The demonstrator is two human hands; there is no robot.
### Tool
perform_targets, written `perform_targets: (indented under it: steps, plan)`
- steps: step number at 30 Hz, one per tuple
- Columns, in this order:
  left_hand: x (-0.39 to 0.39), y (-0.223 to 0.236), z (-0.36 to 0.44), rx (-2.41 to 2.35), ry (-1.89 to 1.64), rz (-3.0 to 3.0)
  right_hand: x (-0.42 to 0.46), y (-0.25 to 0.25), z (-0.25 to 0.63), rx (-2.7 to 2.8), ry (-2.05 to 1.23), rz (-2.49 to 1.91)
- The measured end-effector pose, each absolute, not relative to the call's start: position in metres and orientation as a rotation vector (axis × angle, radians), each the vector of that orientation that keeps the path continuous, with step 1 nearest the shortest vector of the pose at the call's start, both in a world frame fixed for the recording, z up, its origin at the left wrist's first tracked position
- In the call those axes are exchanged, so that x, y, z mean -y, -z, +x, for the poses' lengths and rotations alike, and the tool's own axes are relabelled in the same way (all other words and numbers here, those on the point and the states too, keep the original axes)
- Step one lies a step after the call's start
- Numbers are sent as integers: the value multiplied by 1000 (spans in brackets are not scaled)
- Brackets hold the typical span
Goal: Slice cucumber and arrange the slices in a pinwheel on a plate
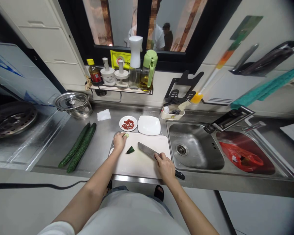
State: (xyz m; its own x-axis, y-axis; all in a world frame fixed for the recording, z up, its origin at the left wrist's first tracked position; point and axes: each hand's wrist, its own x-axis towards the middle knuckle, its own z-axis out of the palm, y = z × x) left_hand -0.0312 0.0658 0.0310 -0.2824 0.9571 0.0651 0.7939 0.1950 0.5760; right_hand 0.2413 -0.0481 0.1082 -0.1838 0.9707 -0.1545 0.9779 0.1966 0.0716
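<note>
On the white cutting board (pixel 142 166), my left hand (pixel 119 141) is at the upper left corner, its fingers closed on a small cucumber piece (pixel 126 135) with a pale round cut face. My right hand (pixel 165 167) grips a kitchen knife (pixel 147 150) over the board's right side, with the blade pointing up and left and the black handle end sticking out below the palm. Between the hands lies a dark green cucumber end (pixel 130 150). Two whole cucumbers (pixel 82 148) rest side by side on the steel counter to the left.
Behind the board stand a small plate (pixel 121 126) of chopped red pieces and a white square plate (pixel 149 125). At right is a double sink (pixel 195 163) with a red plastic bag (pixel 242 156). A lidded pot (pixel 74 104) is at left, below a condiment rack (pixel 122 89).
</note>
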Motion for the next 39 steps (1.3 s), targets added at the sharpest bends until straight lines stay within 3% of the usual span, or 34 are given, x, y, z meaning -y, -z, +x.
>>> perform_targets:
  steps: [8, 22, 39]
  plan:
    - [-64, -38, -29, -2181, -695, 1688, 49, -109, 240, -2294, 48, 1899]
    - [-10, -38, -22, -2050, -1115, 1528, 47, -110, 237, -2288, 113, 1959]
    - [30, -40, 0, -1727, -1054, 1865, 42, -126, 210, -2345, 596, 2135]
